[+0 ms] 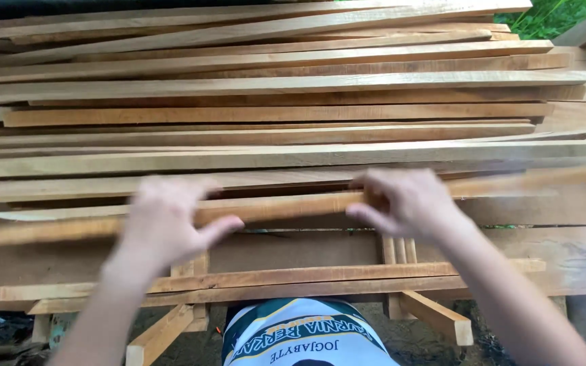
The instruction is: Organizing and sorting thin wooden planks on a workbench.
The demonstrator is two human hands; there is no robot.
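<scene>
Head view: hands (164, 220) gripping rough wooden slat (286, 207)

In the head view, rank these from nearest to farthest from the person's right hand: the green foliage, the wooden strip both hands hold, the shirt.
1. Wooden strip: gripped in the right hand.
2. Shirt: below, bottom centre.
3. Green foliage: top right corner, beyond the stacked planks.

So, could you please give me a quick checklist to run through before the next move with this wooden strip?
1. Left hand on the wooden strip: ok.
2. Right hand on the strip: ok.
3. Strip level: not ok, its left end sits lower.
4. Grip firmness: cannot tell, the picture is blurred.
5. Stack of strips behind lies flat: ok.
6. Wooden frame below stands firm: cannot tell.
</scene>
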